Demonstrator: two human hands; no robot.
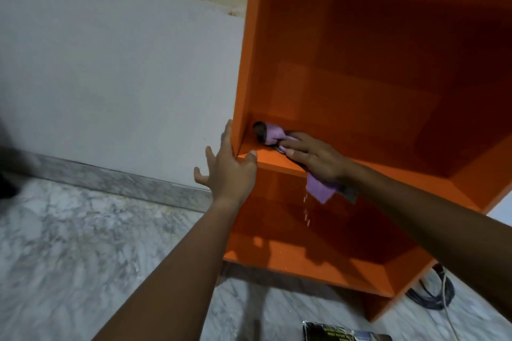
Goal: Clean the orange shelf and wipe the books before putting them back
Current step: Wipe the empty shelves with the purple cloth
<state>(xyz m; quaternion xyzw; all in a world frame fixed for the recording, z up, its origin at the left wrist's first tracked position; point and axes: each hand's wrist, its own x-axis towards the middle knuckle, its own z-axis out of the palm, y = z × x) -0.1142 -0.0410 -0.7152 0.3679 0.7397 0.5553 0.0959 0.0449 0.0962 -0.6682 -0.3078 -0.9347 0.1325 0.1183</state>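
Observation:
The orange shelf (360, 69) stands against a pale wall, its compartments holding no books. My right hand (313, 156) presses flat on a purple and grey cloth (273, 134) lying on the middle board near the left inner corner; one end of the cloth hangs over the board's front edge. My left hand (228, 166) rests with straight fingers against the shelf's left side panel, thumb on the board's front edge. A book (343, 333) lies on the floor at the bottom edge, partly cut off.
Marble floor (83, 243) spreads to the left with a grey skirting strip along the wall. Dark cables (432, 293) lie on the floor at the shelf's right foot. A dark blurred shape sits at the far left edge.

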